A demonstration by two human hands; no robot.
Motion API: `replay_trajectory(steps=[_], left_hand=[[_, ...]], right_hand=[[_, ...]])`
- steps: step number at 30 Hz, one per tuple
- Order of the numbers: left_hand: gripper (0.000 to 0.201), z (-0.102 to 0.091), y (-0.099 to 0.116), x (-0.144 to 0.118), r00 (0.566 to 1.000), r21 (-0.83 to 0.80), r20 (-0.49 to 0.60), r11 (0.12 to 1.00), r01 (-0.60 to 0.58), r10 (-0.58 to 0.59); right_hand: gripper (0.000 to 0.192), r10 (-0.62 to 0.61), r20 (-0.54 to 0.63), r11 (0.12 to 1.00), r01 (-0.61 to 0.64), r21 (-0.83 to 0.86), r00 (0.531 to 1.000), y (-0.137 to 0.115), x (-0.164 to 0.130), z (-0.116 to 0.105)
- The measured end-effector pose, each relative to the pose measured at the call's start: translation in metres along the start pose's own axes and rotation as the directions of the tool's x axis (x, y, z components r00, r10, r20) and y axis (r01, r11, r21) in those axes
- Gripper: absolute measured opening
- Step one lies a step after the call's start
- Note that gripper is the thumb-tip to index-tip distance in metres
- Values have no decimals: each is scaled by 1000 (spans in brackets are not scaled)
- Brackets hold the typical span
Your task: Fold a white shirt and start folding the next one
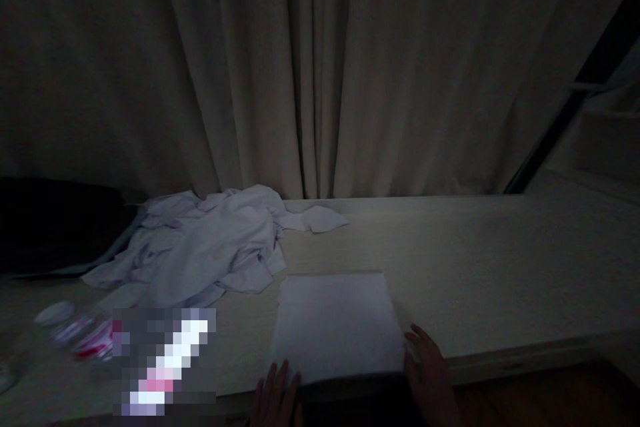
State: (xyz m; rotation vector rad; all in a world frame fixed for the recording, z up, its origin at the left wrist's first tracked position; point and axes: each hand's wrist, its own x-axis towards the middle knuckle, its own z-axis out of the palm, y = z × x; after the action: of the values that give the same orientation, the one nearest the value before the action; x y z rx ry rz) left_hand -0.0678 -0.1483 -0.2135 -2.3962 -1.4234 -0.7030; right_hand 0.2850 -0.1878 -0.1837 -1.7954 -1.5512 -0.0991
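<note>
A flat, nearly rectangular white piece, which looks like folded cloth [337, 327], lies at the front edge of the table. At its near left corner is my left hand [277, 395], fingers stretched out and a little apart. My right hand [427, 373] is beside its near right edge, with fingers extended and the thumb side close to the white piece. Dim light hides whether the right fingertips touch it. Neither hand grips anything that I can see.
A crumpled heap of white cloth [215, 247] lies on the pale table [480, 267] at back left. Dark folded fabric [55, 227] sits further left. A clear bottle [87, 333] lies near a blurred-out patch. Curtains [260, 67] hang behind; a dark post [550, 133] slants at right.
</note>
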Motion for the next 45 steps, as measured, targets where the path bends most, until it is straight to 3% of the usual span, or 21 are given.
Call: replay_trajectory(steps=[5, 11, 15, 20, 24, 27, 29, 31, 33, 35, 40, 45], left_hand=[[55, 5, 19, 55, 995, 89, -6, 991, -99, 100], [54, 26, 14, 98, 996, 87, 80, 995, -55, 48], [57, 37, 3, 104, 993, 118, 114, 993, -12, -1], [60, 44, -1, 94, 986, 117, 159, 993, 32, -50], [56, 38, -4, 98, 977, 89, 199, 995, 55, -72], [53, 27, -15, 120, 965, 80, 210, 986, 144, -158], [53, 19, -26, 141, 936, 60, 228, 964, 260, -267], [52, 12, -38, 162, 876, 7, 309, 922, 388, -371], [51, 10, -48, 179, 811, -42, 404, 877, 479, -424], [50, 11, -56, 193, 774, -71, 457, 849, 523, -438], [45, 22, -74, 213, 736, -100, 500, 813, 574, -457], [39, 28, -81, 217, 711, -167, 561, 784, 598, -423]], right_hand=[[40, -227, 130, 968, 238, -81, 965, -25, 41, 34], [53, -261, 298, 932, 320, -170, 918, -24, 48, 60], [56, -218, 360, 942, 293, -166, 907, -19, 41, 66], [61, -195, 348, 955, 258, -145, 917, -17, 33, 72], [61, -186, 348, 954, 254, -161, 919, -18, 30, 72], [60, -190, 345, 946, 266, -187, 919, -18, 30, 72], [60, -196, 341, 942, 273, -195, 920, -18, 29, 73], [60, -201, 337, 939, 279, -200, 920, -17, 30, 73], [59, -209, 336, 933, 290, -212, 918, -17, 30, 73], [59, -220, 340, 924, 307, -228, 915, -18, 31, 71], [59, -219, 347, 916, 315, -250, 912, -22, 31, 68], [59, -207, 339, 925, 296, -237, 918, -23, 31, 70]])
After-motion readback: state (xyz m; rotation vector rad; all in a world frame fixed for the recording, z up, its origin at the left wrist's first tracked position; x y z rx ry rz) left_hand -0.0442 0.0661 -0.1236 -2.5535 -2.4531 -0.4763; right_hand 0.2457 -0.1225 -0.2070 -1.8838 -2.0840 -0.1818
